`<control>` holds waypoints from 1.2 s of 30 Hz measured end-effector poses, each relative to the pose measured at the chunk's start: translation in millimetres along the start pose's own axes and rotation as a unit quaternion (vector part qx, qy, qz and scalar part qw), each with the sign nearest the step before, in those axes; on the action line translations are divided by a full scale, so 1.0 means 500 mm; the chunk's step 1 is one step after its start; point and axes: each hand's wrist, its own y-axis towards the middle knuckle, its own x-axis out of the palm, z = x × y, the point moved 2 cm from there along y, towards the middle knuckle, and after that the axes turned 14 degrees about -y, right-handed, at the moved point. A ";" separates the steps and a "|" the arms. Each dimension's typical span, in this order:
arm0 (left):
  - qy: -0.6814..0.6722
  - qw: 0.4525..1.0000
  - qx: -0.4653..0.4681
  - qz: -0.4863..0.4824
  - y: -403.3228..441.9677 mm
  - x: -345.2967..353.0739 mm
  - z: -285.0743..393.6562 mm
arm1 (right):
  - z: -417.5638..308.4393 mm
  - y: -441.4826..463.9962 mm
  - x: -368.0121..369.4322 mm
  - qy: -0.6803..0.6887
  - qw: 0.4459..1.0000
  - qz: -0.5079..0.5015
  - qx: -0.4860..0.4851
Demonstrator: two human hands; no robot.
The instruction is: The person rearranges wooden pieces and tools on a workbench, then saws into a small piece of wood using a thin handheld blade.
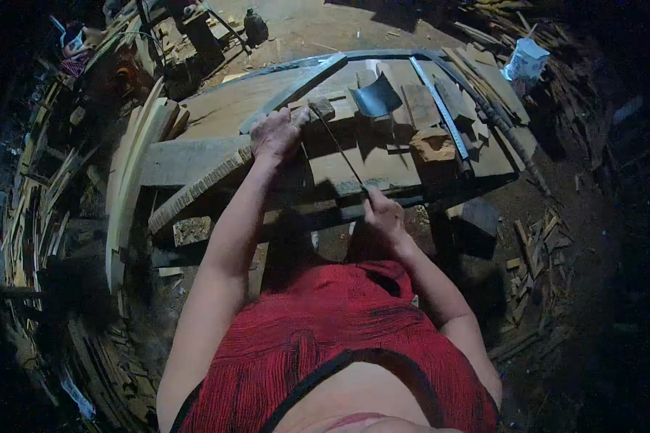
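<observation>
My left hand point(273, 133) is closed over a long wooden bar with a ridged face point(198, 189), which slants across the workbench point(188, 164). A wooden end point(323, 110) shows just past my knuckles, apparently part of the same bar. In my closed right hand point(384, 214), at the bench's near edge, is a long thin dark tool point(339, 149). Its far tip reaches that wooden end beside my left hand; whether it is a file or a narrow saw cannot be made out. My fingers hide its handle.
On the bench lie a curved dark plate point(377, 97), a reddish-brown block point(433, 145), a ruler-like strip point(440, 108) and a grey board point(300, 90). Long wood strips point(128, 198) lean at the left. A white bag point(527, 59) stands at the right, among scrap wood point(538, 260).
</observation>
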 end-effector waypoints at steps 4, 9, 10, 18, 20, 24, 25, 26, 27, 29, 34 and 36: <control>-0.031 0.999 -0.009 -0.005 0.003 0.007 -0.005 | -0.047 0.182 0.046 -0.121 0.987 -0.064 -0.081; -0.001 1.000 -0.001 0.017 -0.003 -0.002 0.004 | -0.083 0.250 0.055 -0.109 0.992 -0.008 -0.070; -0.003 1.000 -0.002 0.018 -0.005 -0.002 0.004 | -0.085 0.221 0.030 -0.088 0.993 0.018 -0.071; -0.030 0.999 -0.018 0.018 0.000 0.001 -0.003 | 0.011 -0.042 -0.018 0.062 0.996 0.060 -0.004; -0.036 0.999 -0.021 0.004 -0.007 -0.004 0.006 | 0.006 -0.043 -0.047 0.052 0.998 -0.023 0.036; -0.044 0.999 -0.005 0.003 0.003 0.019 -0.011 | -0.019 0.105 -0.004 -0.017 0.995 -0.097 0.022; -0.051 0.999 -0.012 -0.004 0.005 0.031 -0.019 | -0.028 0.146 0.021 -0.023 0.995 -0.092 0.013; -0.056 0.998 -0.019 -0.007 0.012 0.032 -0.022 | -0.025 0.182 0.067 -0.070 0.995 0.010 -0.071; -0.053 0.998 -0.018 -0.005 0.011 0.028 -0.021 | -0.028 0.204 0.100 -0.116 0.975 0.110 -0.153; -0.056 0.998 0.011 0.024 0.002 0.021 -0.015 | -0.068 0.230 0.058 -0.077 0.992 0.030 -0.091; -0.025 0.999 0.005 0.030 0.002 0.012 -0.007 | -0.039 0.130 0.032 -0.108 0.988 -0.031 -0.105; -0.026 0.999 -0.004 0.027 0.000 0.014 -0.011 | 0.000 0.042 0.038 -0.106 0.989 -0.045 -0.097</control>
